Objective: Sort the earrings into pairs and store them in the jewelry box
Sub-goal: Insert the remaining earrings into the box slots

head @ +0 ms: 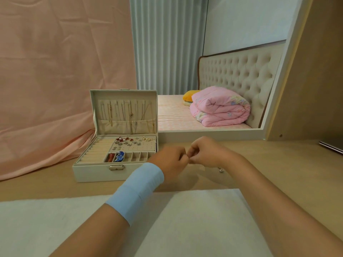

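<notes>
Pale-blue band (137, 190) round the left wrist. Left grip (171, 160) and right grip (206, 153) knuckle to knuckle above the middle of the table (289, 164), fingers of both curled in, tips pinched together at one meeting point. Something tiny nipped there, hidden by the fingers: going by the task, probably an earring, though not to be told for sure.

Just beside the left grip, toward the table's left edge, the box (92, 174): lid up, long axis running left to right along the table, clasp wall facing the near edge. Stored earrings (132, 141) pinned on the holed panel in the tray's far right part, bare holes in its nearer rows. Left grip the closer to that panel; likely only a short carry leftward and away from the near edge, no crossing of arms.

Under the right wrist, a small silvery piece (220, 170) loose on the table. White cloth (185, 219) along the near edge.
</notes>
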Available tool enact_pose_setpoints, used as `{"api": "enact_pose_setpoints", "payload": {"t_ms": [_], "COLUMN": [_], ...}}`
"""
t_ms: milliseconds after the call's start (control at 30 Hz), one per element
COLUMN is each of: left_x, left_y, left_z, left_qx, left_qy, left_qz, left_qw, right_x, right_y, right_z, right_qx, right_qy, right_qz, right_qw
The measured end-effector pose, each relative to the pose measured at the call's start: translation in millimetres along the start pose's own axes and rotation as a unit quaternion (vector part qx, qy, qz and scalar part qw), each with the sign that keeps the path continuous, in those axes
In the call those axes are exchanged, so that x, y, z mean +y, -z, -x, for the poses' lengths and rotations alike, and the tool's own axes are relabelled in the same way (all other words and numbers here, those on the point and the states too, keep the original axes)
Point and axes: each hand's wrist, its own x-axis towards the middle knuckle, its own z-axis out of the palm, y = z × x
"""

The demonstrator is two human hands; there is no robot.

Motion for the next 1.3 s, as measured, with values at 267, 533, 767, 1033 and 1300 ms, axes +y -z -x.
{"api": "enact_pose_setpoints", "payload": {"t_ms": [267,533,767,1033,1300], "left_x": [-41.8,-112.9,-132.5,-162.8,-172.0], "left_y": [67.3,98.2,86.9,98.8,98.1], "left_z": [0.9,14.9,9.9,14.6,17.9], "left_qx": [0.087,0.192,0.202,0.240,0.245], "left_qy": [0.008,0.092,0.094,0.128,0.141], "left_qz": [0.085,0.223,0.250,0.261,0.260], "left_qw": [0.993,0.951,0.942,0.926,0.923], "right_x": [-39.0,-87.2,-95.3,-110.8,-133.4], "right_y": [-3.3,-26.8,-43.0,-76.1,-99.9], "right_z": [-17.8,-69.6,-106.8,-110.6,-106.9], "right_qx": [0.071,0.098,0.101,0.080,0.066], "right_qy": [0.066,0.093,0.083,0.132,0.176], "right_qz": [-0.170,-0.188,-0.100,-0.115,0.039], "right_qw": [0.981,0.973,0.986,0.981,0.981]}}
